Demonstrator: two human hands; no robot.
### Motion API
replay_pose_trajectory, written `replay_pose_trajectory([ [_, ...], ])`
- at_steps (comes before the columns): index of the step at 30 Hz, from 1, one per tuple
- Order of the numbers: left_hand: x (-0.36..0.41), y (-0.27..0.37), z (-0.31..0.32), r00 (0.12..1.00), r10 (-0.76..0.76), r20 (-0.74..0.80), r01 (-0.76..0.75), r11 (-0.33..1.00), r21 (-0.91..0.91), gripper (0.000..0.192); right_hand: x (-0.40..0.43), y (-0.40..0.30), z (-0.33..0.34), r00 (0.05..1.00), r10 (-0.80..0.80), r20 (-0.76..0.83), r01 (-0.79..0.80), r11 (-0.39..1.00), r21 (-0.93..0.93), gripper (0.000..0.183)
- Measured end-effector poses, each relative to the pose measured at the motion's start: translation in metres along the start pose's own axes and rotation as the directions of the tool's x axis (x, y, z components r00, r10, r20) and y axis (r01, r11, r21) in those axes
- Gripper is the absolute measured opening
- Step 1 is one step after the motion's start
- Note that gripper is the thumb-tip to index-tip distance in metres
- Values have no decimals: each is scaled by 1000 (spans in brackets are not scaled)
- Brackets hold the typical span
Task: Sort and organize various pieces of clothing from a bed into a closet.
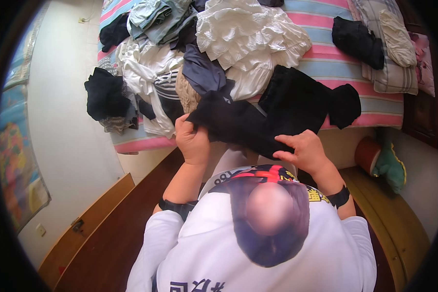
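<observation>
A black cloth garment (237, 116), likely trousers, lies stretched out at the near edge of the bed. My left hand (191, 137) pinches its left end between thumb and fingers. At its lower right part is my right hand (303, 149), thumb and forefinger spread around the cloth's edge; whether it grips the fabric is unclear. The garment's wider part (295, 98) runs to the right over the striped bedding. Just beyond it lie a white ruffled garment (252, 33) and a grey-blue cloth (204, 69).
Piled clothes cover the bed's left part, including a white shirt (142, 65) and a folded black garment (106, 95). Black clothing (357, 42) rests by a plaid pillow (394, 76) at right. A wooden board (91, 222) stands lower left; a green plush toy (390, 168) sits lower right.
</observation>
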State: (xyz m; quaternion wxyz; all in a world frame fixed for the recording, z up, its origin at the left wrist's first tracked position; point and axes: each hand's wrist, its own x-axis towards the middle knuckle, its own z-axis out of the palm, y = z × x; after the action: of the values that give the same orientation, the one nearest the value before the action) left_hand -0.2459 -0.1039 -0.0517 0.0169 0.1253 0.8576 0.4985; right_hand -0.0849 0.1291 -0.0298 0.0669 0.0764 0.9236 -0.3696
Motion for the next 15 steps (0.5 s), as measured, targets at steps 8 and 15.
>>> replay_pose_trajectory([
  [8,-4,-1,-29,914,-242,324,379,795,-473,40,7,-17,30,989,121,-88,-99,971,219,14],
  [15,-2,23,-44,659,-362,659,752,315,-579,56,36,-55,33,992,124,-23,-87,801,593,20],
])
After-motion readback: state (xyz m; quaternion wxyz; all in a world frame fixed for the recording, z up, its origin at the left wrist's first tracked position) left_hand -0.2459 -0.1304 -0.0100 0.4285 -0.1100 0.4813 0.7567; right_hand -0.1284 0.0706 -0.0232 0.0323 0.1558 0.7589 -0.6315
